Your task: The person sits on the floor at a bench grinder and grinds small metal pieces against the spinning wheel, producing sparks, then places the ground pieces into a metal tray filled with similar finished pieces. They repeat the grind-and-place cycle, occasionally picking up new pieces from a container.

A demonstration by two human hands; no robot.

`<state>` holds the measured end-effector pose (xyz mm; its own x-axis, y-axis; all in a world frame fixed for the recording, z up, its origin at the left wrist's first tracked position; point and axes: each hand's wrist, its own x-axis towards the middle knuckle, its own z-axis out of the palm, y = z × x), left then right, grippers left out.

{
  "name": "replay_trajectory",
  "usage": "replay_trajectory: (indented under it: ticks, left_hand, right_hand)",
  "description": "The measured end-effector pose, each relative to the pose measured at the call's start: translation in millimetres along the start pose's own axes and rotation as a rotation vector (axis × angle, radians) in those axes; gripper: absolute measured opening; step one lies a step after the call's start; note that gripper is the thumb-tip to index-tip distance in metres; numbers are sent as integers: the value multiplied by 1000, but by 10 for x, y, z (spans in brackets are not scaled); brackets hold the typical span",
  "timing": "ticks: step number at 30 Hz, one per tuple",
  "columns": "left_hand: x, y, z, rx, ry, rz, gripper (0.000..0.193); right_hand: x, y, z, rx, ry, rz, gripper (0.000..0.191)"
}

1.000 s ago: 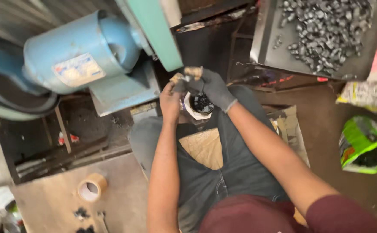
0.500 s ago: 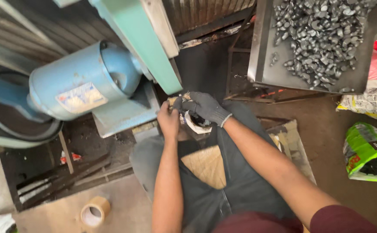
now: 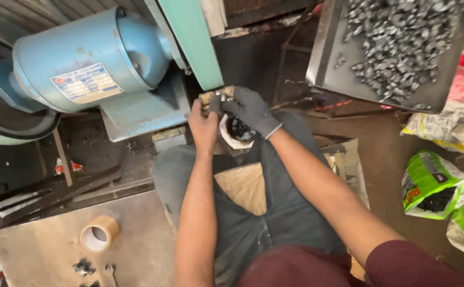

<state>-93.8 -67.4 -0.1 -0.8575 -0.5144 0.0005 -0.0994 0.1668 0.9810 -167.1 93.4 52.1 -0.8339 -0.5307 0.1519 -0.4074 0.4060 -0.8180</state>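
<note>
The hands are worked in a tight pocket: a blue electric motor (image 3: 91,64) and its base are set close on the left, a green machine column (image 3: 192,42) slants down just above the fingers, and a dark steel tray (image 3: 325,64) heaped with small grey metal parts (image 3: 402,37) is seen beyond the gloved hand. Open room is left only toward the lap and the bare brown floor on the right, where green-and-white sacks (image 3: 436,186) lie well apart.

A small grey metal piece (image 3: 215,101) is held between both hands, just under the column's lower end. The bare left hand (image 3: 204,125) is closed, its fingers clamped on the piece from the left. The right hand (image 3: 250,109), in a dark knit glove, is pinched on the same piece from the right. The piece is mostly hidden; its shape cannot be told.

Directly below, a white bag (image 3: 234,135) with dark contents is rested between the knees, touching the left hand. A roll of brown tape (image 3: 99,234) lies on a metal plate (image 3: 46,250), far from the hands.
</note>
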Motion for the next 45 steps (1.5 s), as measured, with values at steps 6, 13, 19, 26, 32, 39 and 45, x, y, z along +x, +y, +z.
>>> replay_trajectory:
  ticks: [6,13,19,26,32,39,45]
  left_hand:
    - [-52,186,-1,-113,-167,-132,28]
    - [-96,78,-99,-237,-179,-299,22]
    - [-43,-34,54,-432,-190,-432,35]
    - [-30,-158,239,-1206,-348,-527,61]
    - [-114,45,-15,-821,-345,-486,50]
    - [-198,143,82,66,-469,-349,43]
    - [-80,168,428,52,-614,146,47]
  right_hand:
    - [-167,13,-125,262,162,-44,35]
    - [-252,-2,-131,122,134,-64,34]
    - [-72,77,12,576,150,418,31]
    - [361,206,153,965,219,521,24]
    - [114,174,-108,903,142,366,28]
    - [-334,756,-1470,-140,705,333,39]
    - [-230,1268,-1632,-964,371,653,37]
